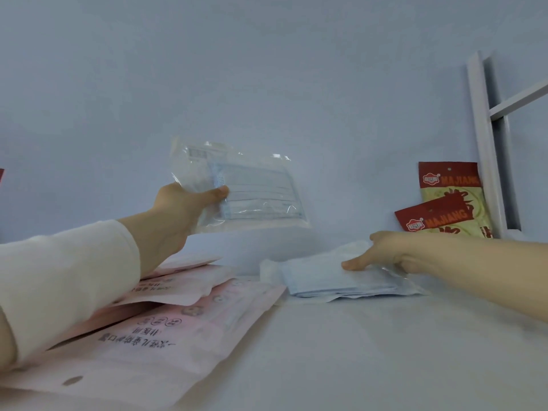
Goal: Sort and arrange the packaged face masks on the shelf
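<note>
My left hand (pixel 181 209) holds a clear packet of blue face masks (pixel 255 191) up above the white shelf (pixel 370 351), thumb pinching its left end. My right hand (pixel 382 252) grips a low stack of blue mask packets (pixel 326 280) lying flat on the shelf at centre right, thumb on top and fingers curled at its right end. Several pink mask packets (pixel 166 330) lie overlapped at the lower left, partly under my left sleeve.
Two red and yellow snack bags (pixel 444 200) lean against the back wall at the right, beside the white shelf post (pixel 486 149). A red edge (pixel 1 176) shows at the far left. The white back wall stands close behind everything.
</note>
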`<action>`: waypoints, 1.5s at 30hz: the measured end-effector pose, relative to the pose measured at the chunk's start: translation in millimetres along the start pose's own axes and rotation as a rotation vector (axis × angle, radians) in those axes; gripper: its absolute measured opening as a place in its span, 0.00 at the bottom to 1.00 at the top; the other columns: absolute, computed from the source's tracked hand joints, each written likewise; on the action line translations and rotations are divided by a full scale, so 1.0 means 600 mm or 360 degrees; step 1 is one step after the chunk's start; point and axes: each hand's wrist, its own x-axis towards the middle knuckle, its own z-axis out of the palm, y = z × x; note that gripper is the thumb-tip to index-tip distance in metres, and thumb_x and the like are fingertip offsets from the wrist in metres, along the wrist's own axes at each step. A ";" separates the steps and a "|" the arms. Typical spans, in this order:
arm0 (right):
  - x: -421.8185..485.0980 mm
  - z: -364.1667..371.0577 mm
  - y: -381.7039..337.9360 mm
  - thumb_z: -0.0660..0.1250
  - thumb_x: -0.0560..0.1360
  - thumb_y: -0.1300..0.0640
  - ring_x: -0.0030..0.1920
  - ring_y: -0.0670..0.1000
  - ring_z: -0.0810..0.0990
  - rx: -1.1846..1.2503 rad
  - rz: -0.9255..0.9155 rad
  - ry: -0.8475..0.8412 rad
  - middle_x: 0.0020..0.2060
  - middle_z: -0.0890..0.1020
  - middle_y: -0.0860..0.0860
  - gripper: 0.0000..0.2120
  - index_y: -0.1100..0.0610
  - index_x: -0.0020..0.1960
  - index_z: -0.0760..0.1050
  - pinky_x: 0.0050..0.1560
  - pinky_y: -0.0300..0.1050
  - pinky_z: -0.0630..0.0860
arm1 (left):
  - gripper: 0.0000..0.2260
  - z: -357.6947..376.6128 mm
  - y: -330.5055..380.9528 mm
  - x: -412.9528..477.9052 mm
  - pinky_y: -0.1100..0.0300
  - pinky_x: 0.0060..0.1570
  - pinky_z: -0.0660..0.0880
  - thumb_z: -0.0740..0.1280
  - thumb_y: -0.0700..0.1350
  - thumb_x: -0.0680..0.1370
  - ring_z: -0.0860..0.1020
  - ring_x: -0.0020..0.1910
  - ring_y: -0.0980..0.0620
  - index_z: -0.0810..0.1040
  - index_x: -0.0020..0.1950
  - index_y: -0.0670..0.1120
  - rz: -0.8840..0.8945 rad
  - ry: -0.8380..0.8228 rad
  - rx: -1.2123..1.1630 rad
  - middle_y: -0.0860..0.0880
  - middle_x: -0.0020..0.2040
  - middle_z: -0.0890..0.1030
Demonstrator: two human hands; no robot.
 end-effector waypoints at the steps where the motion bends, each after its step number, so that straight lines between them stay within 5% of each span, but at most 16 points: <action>1: -0.002 -0.013 -0.004 0.76 0.67 0.54 0.69 0.58 0.65 0.0098 -0.0004 -0.0005 0.68 0.67 0.56 0.41 0.65 0.71 0.60 0.65 0.46 0.63 | 0.12 -0.002 0.000 0.002 0.66 0.30 0.74 0.75 0.45 0.70 0.78 0.34 0.55 0.77 0.49 0.45 0.0007 0.0047 0.0012 0.52 0.39 0.78; 6: -0.006 -0.095 -0.012 0.83 0.42 0.46 0.54 0.58 0.79 0.0517 -0.0239 0.0223 0.57 0.80 0.55 0.55 0.57 0.66 0.70 0.62 0.55 0.72 | 0.15 -0.011 -0.001 0.004 0.58 0.40 0.72 0.75 0.48 0.71 0.76 0.44 0.47 0.75 0.52 0.45 -0.0014 0.0230 0.0082 0.50 0.41 0.77; 11: -0.049 -0.137 -0.033 0.73 0.64 0.54 0.48 0.54 0.81 0.0750 -0.0530 0.0202 0.49 0.83 0.56 0.18 0.60 0.51 0.78 0.48 0.47 0.75 | 0.15 -0.011 0.009 0.002 0.57 0.42 0.71 0.75 0.48 0.71 0.75 0.39 0.48 0.75 0.52 0.45 0.0016 0.0270 0.0153 0.52 0.36 0.74; 22: -0.046 -0.076 -0.054 0.70 0.65 0.55 0.41 0.48 0.84 0.1151 -0.0774 -0.0082 0.40 0.85 0.50 0.14 0.58 0.49 0.78 0.42 0.44 0.79 | 0.03 0.019 0.018 -0.044 0.68 0.28 0.74 0.71 0.44 0.73 0.80 0.29 0.59 0.79 0.43 0.46 0.0149 -0.0398 0.0069 0.54 0.31 0.82; 25: -0.045 -0.067 -0.054 0.68 0.69 0.56 0.40 0.47 0.84 0.1198 -0.0808 -0.0158 0.40 0.85 0.50 0.11 0.58 0.50 0.78 0.37 0.41 0.80 | 0.01 0.022 0.015 -0.055 0.65 0.31 0.77 0.68 0.42 0.76 0.81 0.35 0.55 0.79 0.46 0.47 0.0120 -0.0573 0.0092 0.54 0.34 0.83; 28: -0.043 -0.059 -0.055 0.68 0.72 0.60 0.37 0.46 0.84 0.1277 -0.0810 -0.0089 0.39 0.85 0.50 0.06 0.58 0.49 0.77 0.36 0.38 0.80 | 0.14 0.024 0.022 -0.064 0.59 0.39 0.78 0.58 0.58 0.79 0.81 0.42 0.53 0.78 0.49 0.51 -0.0049 -0.0642 -0.0050 0.54 0.42 0.84; 31: -0.040 -0.059 -0.053 0.73 0.65 0.57 0.43 0.48 0.84 0.1306 -0.0788 0.0067 0.47 0.84 0.53 0.23 0.60 0.58 0.74 0.40 0.40 0.81 | 0.31 0.021 0.042 -0.071 0.55 0.44 0.76 0.47 0.71 0.72 0.83 0.44 0.54 0.79 0.55 0.53 -0.0237 -0.0915 -0.0222 0.53 0.48 0.85; 34: -0.040 -0.045 -0.054 0.76 0.56 0.52 0.50 0.52 0.82 0.1264 -0.0732 0.0078 0.54 0.81 0.54 0.38 0.59 0.64 0.70 0.46 0.45 0.79 | 0.33 0.022 0.060 -0.085 0.55 0.47 0.76 0.53 0.71 0.64 0.83 0.48 0.54 0.78 0.58 0.53 -0.0213 -0.1090 0.0090 0.54 0.51 0.84; 39: -0.057 -0.040 -0.060 0.72 0.67 0.52 0.45 0.51 0.82 0.1132 -0.0745 0.0105 0.46 0.83 0.52 0.14 0.59 0.48 0.77 0.49 0.45 0.76 | 0.39 -0.035 0.082 -0.068 0.54 0.59 0.73 0.51 0.75 0.67 0.79 0.57 0.52 0.74 0.66 0.49 -0.0198 -0.1223 0.0596 0.50 0.60 0.80; 42: -0.061 -0.032 -0.064 0.70 0.70 0.54 0.44 0.48 0.81 0.1235 -0.0750 0.0176 0.48 0.82 0.52 0.10 0.58 0.48 0.77 0.52 0.46 0.75 | 0.43 -0.110 0.086 -0.048 0.52 0.66 0.67 0.52 0.76 0.63 0.75 0.61 0.58 0.67 0.71 0.53 -0.0235 -0.1112 0.1003 0.56 0.62 0.78; 45: -0.059 -0.013 -0.066 0.68 0.73 0.55 0.44 0.47 0.79 0.1290 -0.0747 0.0245 0.50 0.81 0.52 0.14 0.59 0.56 0.76 0.54 0.46 0.73 | 0.44 -0.186 0.082 -0.035 0.52 0.66 0.63 0.56 0.83 0.50 0.73 0.60 0.62 0.71 0.61 0.62 -0.0347 -0.1036 0.1270 0.63 0.58 0.77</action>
